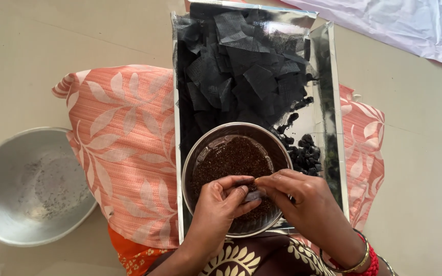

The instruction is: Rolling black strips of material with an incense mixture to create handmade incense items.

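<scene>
Over the steel bowl point(235, 168), head view: both hands meet at its near rim. Left hand point(224, 199) is curled nearly closed, thumb and fingertips pinching a small dark fabric piece point(252, 194) from the left side. Right hand point(303, 197) is likewise curled, its fingertips gripping the same piece from the right, so the fabric sits between the two hands, directly above the bowl's near edge. Bowl holds a mound of fine brown granular material point(231, 159) (seeds or a coarse powder; cannot tell which). Bowl stands inside a shiny rectangular tray point(329, 102), at its near end. Far end of the tray is filled with a loose heap of black mesh squares point(246, 71), overlapping at all angles. To the right of the bowl, still in the tray, lies a cluster of small black bundles point(305, 153), touching one another; a few stray ones lie nearer the mesh heap. Tray rests on an orange pillow with a pale leaf pattern point(124, 148), which lies on a beige floor point(52, 46). Well to the left on the floor sits a wide metal basin point(26, 186) with a thin scatter of dark specks inside. Right wrist carries bangles point(356, 260), gold-coloured and red. Pale crumpled sheet point(400, 23) lies at the far right corner of the floor.
</scene>
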